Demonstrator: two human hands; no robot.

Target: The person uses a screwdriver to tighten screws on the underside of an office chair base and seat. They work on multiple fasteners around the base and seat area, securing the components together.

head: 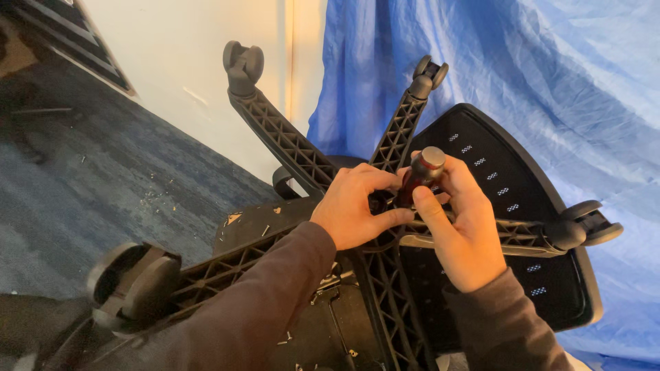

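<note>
Over the upturned chair base [289,148], both hands are working at the hub.
Right hand [462,230] is gripping a dark red screwdriver handle [421,175]; left hand [354,206] is pinching beside it.

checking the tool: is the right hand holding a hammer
No, the right hand holds a screwdriver with a dark red handle, over the hub of the upturned chair base.

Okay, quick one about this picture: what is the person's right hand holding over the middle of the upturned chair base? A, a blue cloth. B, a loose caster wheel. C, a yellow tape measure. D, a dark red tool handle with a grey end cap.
D: the right hand wraps a dark red tool handle with a grey cap, held at the hub of the chair base, with the left hand beside it.
</note>
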